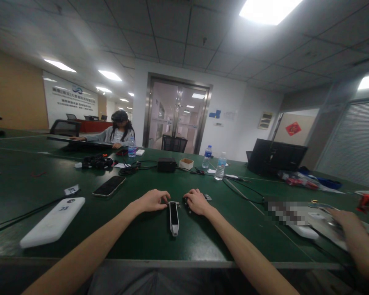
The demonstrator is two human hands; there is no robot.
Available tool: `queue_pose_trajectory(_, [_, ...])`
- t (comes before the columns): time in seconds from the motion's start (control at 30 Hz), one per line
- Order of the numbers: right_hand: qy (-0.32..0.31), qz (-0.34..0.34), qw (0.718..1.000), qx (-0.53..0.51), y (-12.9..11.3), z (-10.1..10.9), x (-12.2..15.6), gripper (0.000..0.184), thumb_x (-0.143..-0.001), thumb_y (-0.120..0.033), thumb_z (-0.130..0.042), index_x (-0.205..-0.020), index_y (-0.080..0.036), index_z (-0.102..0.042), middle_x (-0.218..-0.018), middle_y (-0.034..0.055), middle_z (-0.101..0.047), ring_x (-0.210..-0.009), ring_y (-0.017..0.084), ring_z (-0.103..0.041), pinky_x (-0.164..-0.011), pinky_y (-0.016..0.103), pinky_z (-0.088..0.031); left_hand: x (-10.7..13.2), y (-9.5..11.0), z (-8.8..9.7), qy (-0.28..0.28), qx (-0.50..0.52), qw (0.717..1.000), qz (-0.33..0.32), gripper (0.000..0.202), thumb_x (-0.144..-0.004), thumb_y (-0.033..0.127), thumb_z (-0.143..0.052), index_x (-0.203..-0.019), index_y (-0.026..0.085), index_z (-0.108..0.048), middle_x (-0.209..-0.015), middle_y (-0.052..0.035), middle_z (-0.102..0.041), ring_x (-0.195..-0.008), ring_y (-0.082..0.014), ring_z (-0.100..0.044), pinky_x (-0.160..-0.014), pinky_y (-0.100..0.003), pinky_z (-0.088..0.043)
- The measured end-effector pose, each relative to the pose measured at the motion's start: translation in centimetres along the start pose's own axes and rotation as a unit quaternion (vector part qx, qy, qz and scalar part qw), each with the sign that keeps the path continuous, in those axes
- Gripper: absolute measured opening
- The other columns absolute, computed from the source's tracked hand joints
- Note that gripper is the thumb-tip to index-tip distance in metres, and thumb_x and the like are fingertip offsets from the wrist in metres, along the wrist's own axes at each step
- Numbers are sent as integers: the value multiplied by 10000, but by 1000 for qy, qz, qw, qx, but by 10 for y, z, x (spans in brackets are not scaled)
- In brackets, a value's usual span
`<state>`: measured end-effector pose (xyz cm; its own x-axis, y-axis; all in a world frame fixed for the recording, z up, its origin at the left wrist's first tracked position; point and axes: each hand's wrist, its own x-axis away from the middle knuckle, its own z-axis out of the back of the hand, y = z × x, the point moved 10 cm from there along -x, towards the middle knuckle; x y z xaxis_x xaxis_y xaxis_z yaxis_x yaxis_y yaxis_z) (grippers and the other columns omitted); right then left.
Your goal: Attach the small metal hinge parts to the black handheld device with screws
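Observation:
A long, narrow white-edged device with a dark inner strip (174, 219) lies on the green table in front of me, its narrow end pointing toward me. By its far end rests my left hand (153, 200), fingers bent and slightly apart, thumb beside the device's corner. On the other side, my right hand (197, 202) is lowered to the tabletop with curled fingers. Something small and dark shows at those fingertips, too small to name. Tiny ring-like parts (190, 212) lie near it, and a small grey piece (208, 197) sits just beyond the right hand.
At left are a white slab-like case (53, 223) and a phone (109, 186). Further back stand a black box (167, 164), an open small carton (186, 164) and water bottles (220, 166). A co-worker's hand (344, 221) is at right; another person (122, 129) sits opposite.

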<state>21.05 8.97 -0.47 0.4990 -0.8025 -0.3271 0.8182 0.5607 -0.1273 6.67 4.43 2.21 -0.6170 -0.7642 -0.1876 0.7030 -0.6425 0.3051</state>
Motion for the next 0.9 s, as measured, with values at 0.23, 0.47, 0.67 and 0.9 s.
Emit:
queue_pose_trajectory(0.23, [-13,-30,999,15,18,11,1,172,-777,-193,-541,-865,-202,-689,-927,91,-610,-908,230,-511,-744,329,-398,0,2,2,2,-17,1000,-1,302,-768,265,-589,-1061,192,-587,-927,-13,-692,-709,-127,-614,-623,-196,-428])
queue_pose_trajectory(0.47, [-37,-63,997,-21,34,4,2,68,-721,-219,-615,-705,-170,-659,-782,70,-627,-769,186,-559,-644,265,-406,1,2,5,15,-26,1000,-3,280,-786,313,-576,-1044,208,-597,-892,-9,-674,-698,-132,-609,-632,-209,-429])
queue_pose_trajectory(0.67, [35,-6,997,-70,-4,31,6,98,-801,-199,-529,-799,-165,-622,-806,63,-633,-793,177,-553,-694,276,-411,2,4,16,80,-55,995,-5,256,-826,342,-539,-1034,202,-592,-880,-17,-638,-679,-131,-583,-629,-224,-420])
queue_pose_trajectory(0.9, [71,49,968,-235,-55,40,12,43,-782,-207,-575,-803,-185,-606,-773,10,-619,-721,139,-555,-672,258,-437,2,36,12,119,-66,988,-78,199,-840,286,-561,-1014,192,-579,-863,-1,-610,-690,-116,-561,-636,-210,-404])
